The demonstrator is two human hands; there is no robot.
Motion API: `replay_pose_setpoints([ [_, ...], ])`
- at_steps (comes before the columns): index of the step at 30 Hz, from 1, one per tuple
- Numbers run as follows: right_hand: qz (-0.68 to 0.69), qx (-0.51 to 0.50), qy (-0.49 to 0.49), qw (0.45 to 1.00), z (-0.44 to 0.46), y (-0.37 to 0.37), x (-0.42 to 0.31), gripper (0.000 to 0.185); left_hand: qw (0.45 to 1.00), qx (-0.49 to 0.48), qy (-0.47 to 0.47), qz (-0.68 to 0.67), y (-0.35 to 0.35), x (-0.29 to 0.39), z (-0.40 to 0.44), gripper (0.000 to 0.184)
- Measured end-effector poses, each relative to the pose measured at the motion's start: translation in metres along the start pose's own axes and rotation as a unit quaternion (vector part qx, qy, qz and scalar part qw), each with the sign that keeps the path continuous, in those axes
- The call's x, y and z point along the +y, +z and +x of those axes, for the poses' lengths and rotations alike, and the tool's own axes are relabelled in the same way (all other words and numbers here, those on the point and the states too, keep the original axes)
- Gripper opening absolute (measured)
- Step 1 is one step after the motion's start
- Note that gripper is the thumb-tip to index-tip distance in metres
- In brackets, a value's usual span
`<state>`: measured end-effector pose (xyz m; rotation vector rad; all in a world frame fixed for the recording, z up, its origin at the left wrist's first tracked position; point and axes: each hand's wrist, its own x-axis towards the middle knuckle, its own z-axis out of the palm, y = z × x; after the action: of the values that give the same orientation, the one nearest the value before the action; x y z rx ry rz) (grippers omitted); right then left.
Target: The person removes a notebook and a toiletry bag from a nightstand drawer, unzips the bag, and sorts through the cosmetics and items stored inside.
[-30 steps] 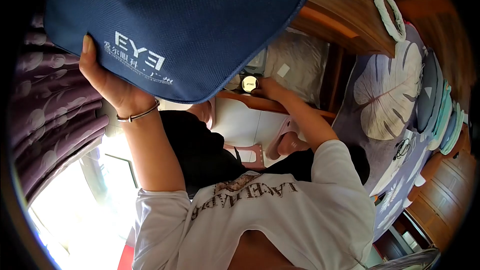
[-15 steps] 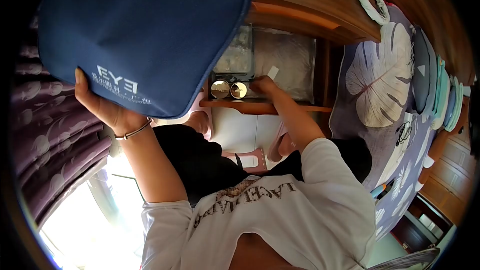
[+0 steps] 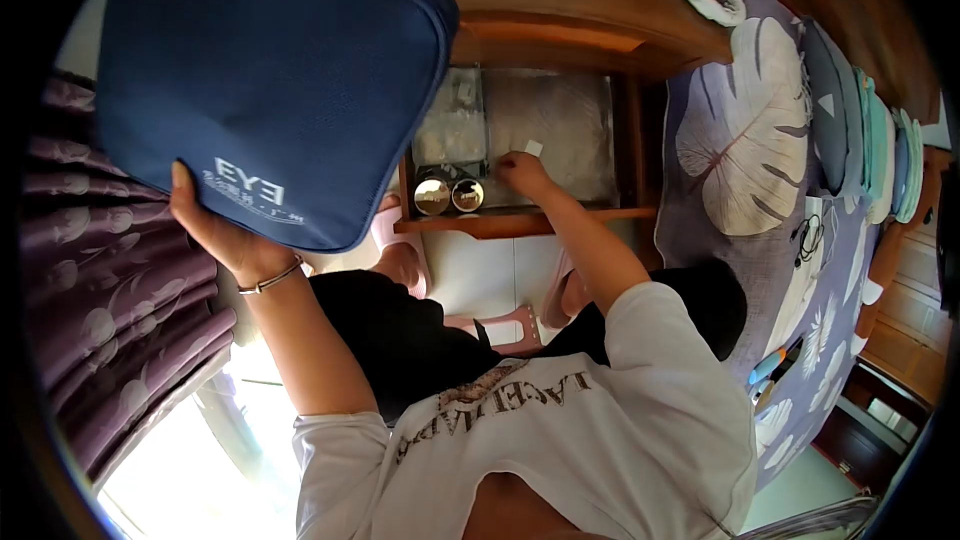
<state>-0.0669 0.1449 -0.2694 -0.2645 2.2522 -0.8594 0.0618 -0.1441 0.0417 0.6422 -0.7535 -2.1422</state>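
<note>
My left hand (image 3: pixel 225 230) grips the lower edge of a navy blue fabric bag (image 3: pixel 270 90) with white "EYE" lettering, raised at the upper left. The thumb lies on its front face, and the other fingers are hidden behind it. My right hand (image 3: pixel 522 175) is inside an open wooden drawer (image 3: pixel 520 224), fingers curled together; whatever they hold, if anything, is hidden. Beside it are two round shiny gold lids (image 3: pixel 432 196). A clear-covered box (image 3: pixel 450 125) and a flat plastic-wrapped package (image 3: pixel 560 130) with a small white tag (image 3: pixel 534 148) also lie in the drawer.
To the right is a bed with a leaf-patterned sheet (image 3: pixel 740 130), folded clothes (image 3: pixel 880 150) and a black cable (image 3: pixel 808 240). Purple curtains (image 3: pixel 130 310) hang at the left by a bright window. A pink stool (image 3: pixel 515 330) stands below me.
The blue bag has shifted down and left in view and shows more of its top. My right hand stays in the drawer, its curled fingers now clearer. The whole view has shifted slightly.
</note>
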Motion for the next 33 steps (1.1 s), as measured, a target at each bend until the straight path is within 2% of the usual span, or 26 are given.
replay_pose_setpoints([
  [1, -0.001, 0.01, -0.004, 1.0, -0.008, -0.018, -0.011, 0.029, 0.999, -0.024, -0.035, -0.008, 0.003, -0.002, -0.003, 0.055],
  [2, 0.1, 0.037, -0.009, 0.994, -0.019, -0.034, -0.021, 0.023, 0.996, -0.047, -0.071, -0.017, 0.007, -0.005, -0.007, 0.051],
  [3, 0.199, 0.063, -0.015, 0.978, -0.033, -0.05, -0.032, 0.019, 0.997, -0.031, -0.073, 0.011, 0.014, -0.012, -0.011, 0.051],
  [4, 0.198, 0.071, -0.02, 0.977, -0.048, -0.066, -0.049, 0.019, 0.997, -0.014, -0.073, 0.038, 0.02, -0.021, -0.013, 0.05],
  [6, 0.252, 0.071, -0.071, 0.963, -0.082, -0.095, -0.087, 0.014, 0.986, -0.059, -0.155, -0.003, 0.023, -0.04, -0.01, 0.055],
  [11, 0.221, 0.063, -0.197, 0.953, -0.155, -0.146, -0.14, 0.02, 0.961, -0.101, -0.243, -0.088, 0.064, -0.083, -0.015, 0.058],
  [12, 0.213, 0.062, -0.223, 0.949, -0.166, -0.153, -0.142, 0.021, 0.96, -0.093, -0.249, -0.09, 0.069, -0.093, -0.013, 0.058],
  [14, 0.202, 0.056, -0.216, 0.954, -0.187, -0.169, -0.134, 0.023, 0.972, -0.055, -0.221, -0.055, 0.08, -0.113, -0.007, 0.059],
  [17, 0.139, 0.09, -0.17, 0.972, -0.207, -0.18, -0.101, 0.024, 0.975, -0.073, -0.198, -0.068, 0.096, -0.137, 0.003, 0.063],
  [19, 0.003, 0.04, -0.064, 0.997, -0.206, -0.174, -0.07, 0.027, 0.981, -0.083, -0.175, -0.011, 0.109, -0.144, 0.005, 0.071],
  [20, 0.006, 0.04, -0.061, 0.997, -0.204, -0.164, -0.06, 0.027, 0.986, -0.094, -0.135, 0.008, 0.109, -0.163, 0.016, 0.078],
  [21, 0.095, -0.032, 0.051, 0.994, -0.201, -0.15, -0.057, 0.029, 0.981, -0.09, -0.167, 0.029, 0.116, -0.162, 0.016, 0.079],
  [22, 0.181, -0.103, 0.16, 0.965, -0.196, -0.136, -0.054, 0.03, 0.975, -0.086, -0.198, 0.049, 0.123, -0.158, 0.015, 0.081],
  [23, 0.167, -0.112, 0.197, 0.96, -0.187, -0.119, -0.049, 0.031, 0.975, -0.084, -0.2, 0.05, 0.126, -0.153, 0.016, 0.081],
  [25, 0.15, -0.124, 0.232, 0.953, -0.172, -0.087, -0.034, 0.032, 0.921, -0.176, -0.309, 0.157, 0.126, -0.144, 0.023, 0.086],
  [26, 0.183, -0.105, 0.281, 0.936, -0.168, -0.07, -0.026, 0.03, 0.923, -0.169, -0.307, 0.157, 0.124, -0.143, 0.024, 0.086],
  [27, 0.212, -0.087, 0.328, 0.916, -0.164, -0.056, -0.017, 0.028, 0.898, -0.202, -0.304, 0.244, 0.122, -0.142, 0.025, 0.084],
  [28, 0.203, -0.098, 0.326, 0.918, -0.156, -0.041, -0.005, 0.028, 0.866, -0.228, -0.298, 0.329, 0.119, -0.141, 0.024, 0.083],
  [29, 0.341, -0.038, 0.368, 0.864, -0.145, -0.024, 0.007, 0.028, 0.844, -0.274, -0.212, 0.41, 0.116, -0.138, 0.013, 0.08],
  [30, 0.467, 0.022, 0.403, 0.787, -0.135, -0.009, 0.014, 0.03, 0.771, -0.368, -0.126, 0.504, 0.116, -0.132, 0.007, 0.072],
  [31, 0.455, 0.004, 0.404, 0.794, -0.13, 0.001, 0.021, 0.03, 0.717, -0.396, -0.063, 0.571, 0.117, -0.128, -0.012, 0.064],
  [32, 0.56, 0.021, 0.366, 0.743, -0.126, 0.006, 0.028, 0.027, 0.664, -0.437, -0.027, 0.606, 0.11, -0.131, -0.025, 0.058],
  [33, 0.656, 0.038, 0.326, 0.679, -0.122, 0.007, 0.032, 0.024, 0.586, -0.476, 0.043, 0.654, 0.1, -0.135, -0.041, 0.053],
])
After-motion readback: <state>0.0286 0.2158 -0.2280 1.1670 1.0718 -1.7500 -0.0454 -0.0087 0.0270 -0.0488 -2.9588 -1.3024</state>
